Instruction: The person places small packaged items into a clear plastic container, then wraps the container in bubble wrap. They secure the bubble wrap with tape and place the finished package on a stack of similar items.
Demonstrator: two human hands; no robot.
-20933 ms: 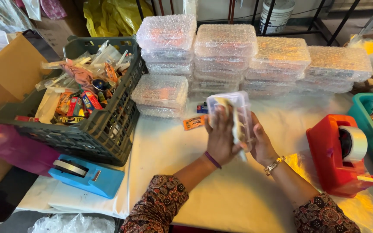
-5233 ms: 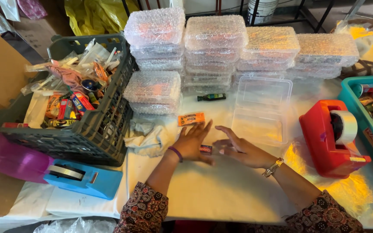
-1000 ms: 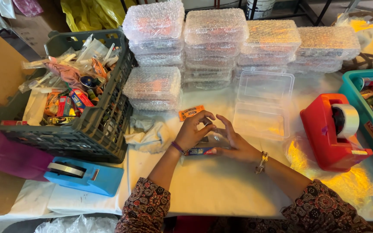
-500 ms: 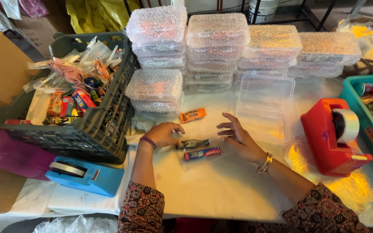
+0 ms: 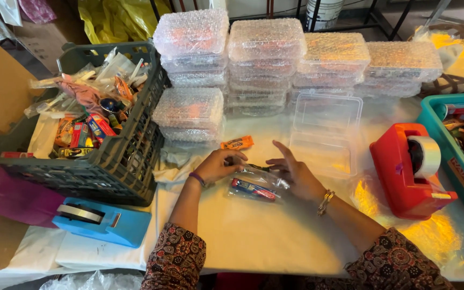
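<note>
My left hand (image 5: 220,165) rests on the white table, fingers curled over the near end of a clear plastic bag (image 5: 258,182) that holds small wrapped bars, one red and blue. On the bag's right side lies my right hand (image 5: 295,173), fingers spread and touching it. An orange wrapped bar (image 5: 237,143) sits just beyond my left hand. An open clear plastic box (image 5: 326,132) with its lid up stands to the right of my right hand.
Stacks of bubble-wrapped boxes (image 5: 296,59) line the back. A dark crate (image 5: 115,171) of wrapped snacks sits left, a blue tape dispenser (image 5: 102,220) before it. A red tape dispenser (image 5: 409,169) and a teal bin (image 5: 439,142) stand right.
My left hand has come back right from the crate side to the bag. My right hand has dropped onto the bag's right edge.
</note>
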